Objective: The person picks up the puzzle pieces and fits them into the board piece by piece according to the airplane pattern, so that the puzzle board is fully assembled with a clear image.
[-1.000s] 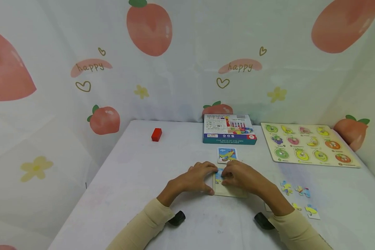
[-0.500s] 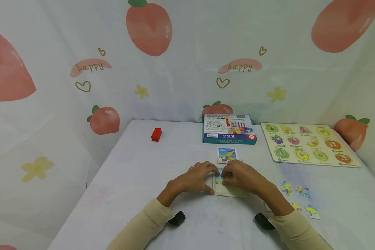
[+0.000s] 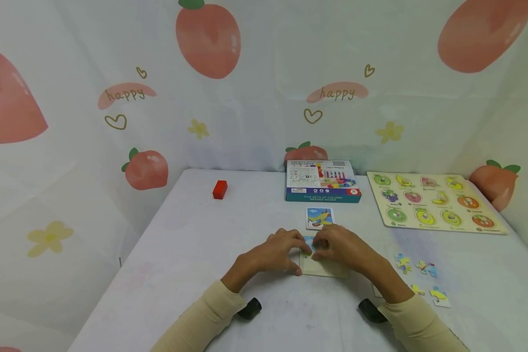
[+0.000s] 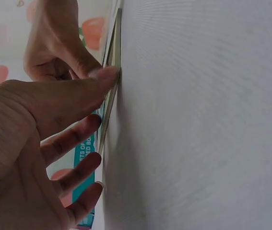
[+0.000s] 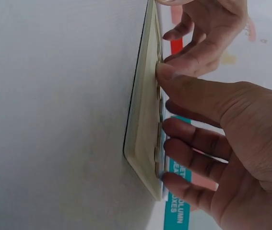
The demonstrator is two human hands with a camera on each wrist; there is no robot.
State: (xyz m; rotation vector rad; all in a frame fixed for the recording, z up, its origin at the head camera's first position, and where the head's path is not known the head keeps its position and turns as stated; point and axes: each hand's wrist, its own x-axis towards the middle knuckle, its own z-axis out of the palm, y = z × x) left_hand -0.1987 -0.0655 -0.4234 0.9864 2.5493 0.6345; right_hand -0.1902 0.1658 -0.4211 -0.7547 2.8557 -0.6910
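Observation:
In the head view, a shallow wooden puzzle board lies on the table. Blue and yellow jigsaw pieces fill part of its far side. My left hand rests at the board's left, with the thumb on its edge and the index fingertip pressing the pieces. Over the same row, my right hand pinches a jigsaw piece, largely hidden by the fingers. The right wrist view shows the right thumb against a piece's edge, and other fingertips at the row of pieces. Behind the board lies an airplane picture card.
Several loose jigsaw pieces lie right of the right forearm, some partly covered by it. A teal toy box stands behind the card, with a fruit peg board to its right. A red block sits far left.
My left index finger has slid a little to the right and nearer, over the pieces. My right hand stays almost in place.

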